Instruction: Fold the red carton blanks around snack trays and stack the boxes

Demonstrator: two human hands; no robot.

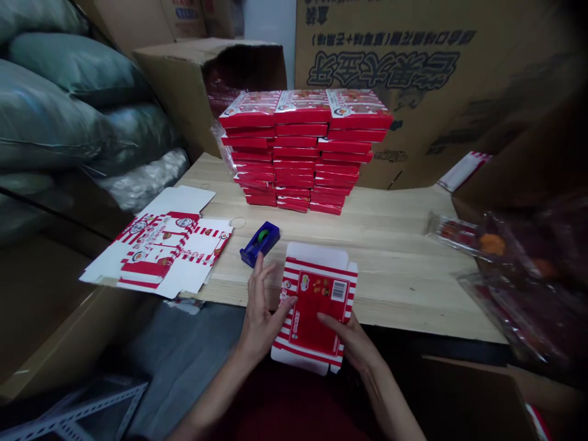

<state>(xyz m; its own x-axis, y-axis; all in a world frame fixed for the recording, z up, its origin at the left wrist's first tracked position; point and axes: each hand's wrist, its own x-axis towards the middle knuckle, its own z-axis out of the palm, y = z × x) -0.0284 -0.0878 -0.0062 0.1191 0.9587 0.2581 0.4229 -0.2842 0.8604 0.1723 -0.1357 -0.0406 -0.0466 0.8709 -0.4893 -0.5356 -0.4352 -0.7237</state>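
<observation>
Working at a light wooden table here, and the piece in hand is a flat red-and-white striped cardboard box blank, sitting right between both hands near the table's front edge, its lower end sticking out past it. The left hand has its fingers spread well apart, with the thumb touching the blank's left side. The right hand has its fingers together and lying across the blank's lower right, but I can't tell if it's actually pinching, since the thumb's hidden. A blue tape dispenser sits just beside the left fingertips. Further left there's another flat printed cardboard blank, and straight ahead are three tall stacks of folded red boxes. Clear plastic bags of red packaging pile up on the right.
</observation>
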